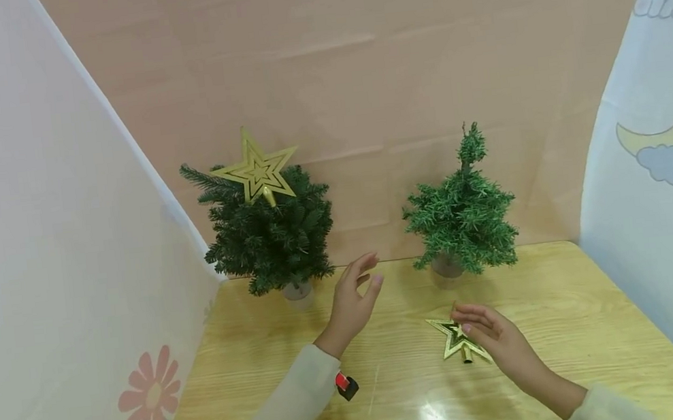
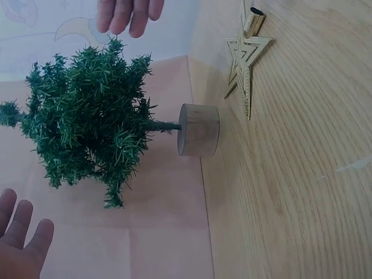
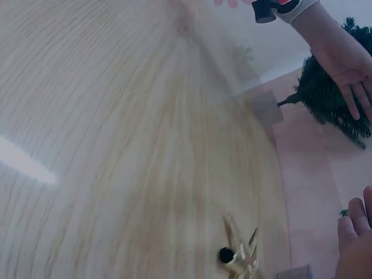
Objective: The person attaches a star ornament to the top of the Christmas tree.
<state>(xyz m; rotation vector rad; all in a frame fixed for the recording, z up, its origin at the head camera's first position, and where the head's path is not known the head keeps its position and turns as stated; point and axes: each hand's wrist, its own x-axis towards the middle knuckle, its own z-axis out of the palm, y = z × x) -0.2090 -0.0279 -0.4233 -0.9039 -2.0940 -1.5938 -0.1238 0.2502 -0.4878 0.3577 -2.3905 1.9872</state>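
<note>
golden already at far left, with a star [image 1: 257, 172] up on the dark tree [image 1: 278, 243]; bare-tipped at far right, on the lighter tree [image 1: 466, 217]. seemingly half done, with the second star [image 1: 455, 336] near right on the worktop [image 1: 401, 360], under a relaxed, empty right hand [image 1: 503, 342], and with the left hand [image 1: 351, 301] loosely spread, holding nothing.

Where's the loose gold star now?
In the head view, the star lies on the table right of centre, in front of the lighter green tree, partly hidden by the right hand.
</note>
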